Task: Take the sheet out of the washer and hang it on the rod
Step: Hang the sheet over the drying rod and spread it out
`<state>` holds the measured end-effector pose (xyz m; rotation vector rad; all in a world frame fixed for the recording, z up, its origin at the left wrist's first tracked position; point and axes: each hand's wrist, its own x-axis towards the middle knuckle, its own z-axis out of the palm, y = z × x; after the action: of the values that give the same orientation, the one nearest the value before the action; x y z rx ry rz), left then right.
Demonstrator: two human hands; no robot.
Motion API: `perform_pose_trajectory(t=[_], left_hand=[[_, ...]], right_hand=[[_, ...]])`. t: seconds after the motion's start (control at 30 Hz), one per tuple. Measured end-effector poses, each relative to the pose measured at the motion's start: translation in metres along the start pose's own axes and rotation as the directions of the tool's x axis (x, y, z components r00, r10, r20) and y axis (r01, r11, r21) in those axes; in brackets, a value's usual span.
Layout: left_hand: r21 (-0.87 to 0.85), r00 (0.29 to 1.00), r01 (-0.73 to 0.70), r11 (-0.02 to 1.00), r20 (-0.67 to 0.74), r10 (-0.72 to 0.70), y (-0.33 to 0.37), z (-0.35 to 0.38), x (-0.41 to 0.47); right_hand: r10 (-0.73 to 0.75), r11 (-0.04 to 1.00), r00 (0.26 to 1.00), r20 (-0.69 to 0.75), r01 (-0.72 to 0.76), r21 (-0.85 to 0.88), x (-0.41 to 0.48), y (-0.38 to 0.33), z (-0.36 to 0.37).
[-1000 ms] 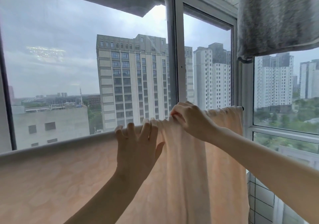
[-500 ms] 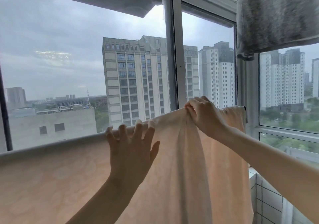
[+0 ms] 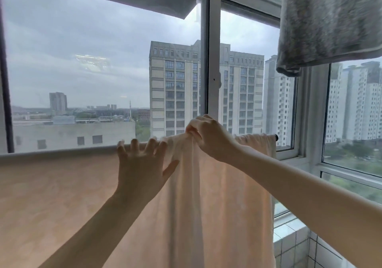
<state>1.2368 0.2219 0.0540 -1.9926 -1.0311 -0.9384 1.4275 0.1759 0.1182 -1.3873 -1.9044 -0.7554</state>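
Before window [image 3: 93,65]: sheet [image 3: 62,195] in right grip [image 3: 208,138]

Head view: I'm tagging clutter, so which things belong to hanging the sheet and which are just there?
Job: sheet, rod, left hand spread on it, right hand pinching its top fold.
Just there: grey towel overhead, window frame.

The sheet [image 3: 62,195] is showing pale peach with a faint mottled pattern, paler at its bunched fold. At one o'clock a towel [image 3: 330,19] is hanging in heathered grey. At five o'clock white tiles [image 3: 289,241] are showing dark grout lines.
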Motion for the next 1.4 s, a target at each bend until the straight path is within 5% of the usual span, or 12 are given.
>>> perform_pose_trajectory(t=[0.53, 0.7, 0.83, 1.17, 1.4], left_hand=[[0.073, 0.999, 0.021, 0.997, 0.035, -0.023, -0.014, -0.006, -0.006], [0.111, 0.999, 0.027, 0.993, 0.037, -0.032, -0.01, -0.003, -0.005], [0.104, 0.999, 0.029, 0.994, 0.032, -0.032, -0.006, 0.0, -0.001], [0.101, 0.999, 0.04, 0.994, -0.004, -0.04, -0.002, 0.004, 0.002], [0.12, 0.999, 0.036, 0.992, 0.008, -0.038, -0.008, 0.008, 0.0]], right_hand=[[0.046, 0.991, 0.997, -0.066, -0.038, 0.127, -0.016, 0.031, 0.005], [0.292, 0.956, 0.943, -0.158, -0.289, 0.04, -0.018, 0.078, -0.013], [0.441, 0.893, 0.896, -0.055, -0.445, -0.073, -0.044, 0.111, -0.03], [0.004, 0.996, 0.997, 0.081, -0.011, 0.086, -0.023, 0.04, -0.005], [0.059, 0.967, 0.998, 0.026, -0.063, 0.247, -0.012, 0.039, 0.002]])
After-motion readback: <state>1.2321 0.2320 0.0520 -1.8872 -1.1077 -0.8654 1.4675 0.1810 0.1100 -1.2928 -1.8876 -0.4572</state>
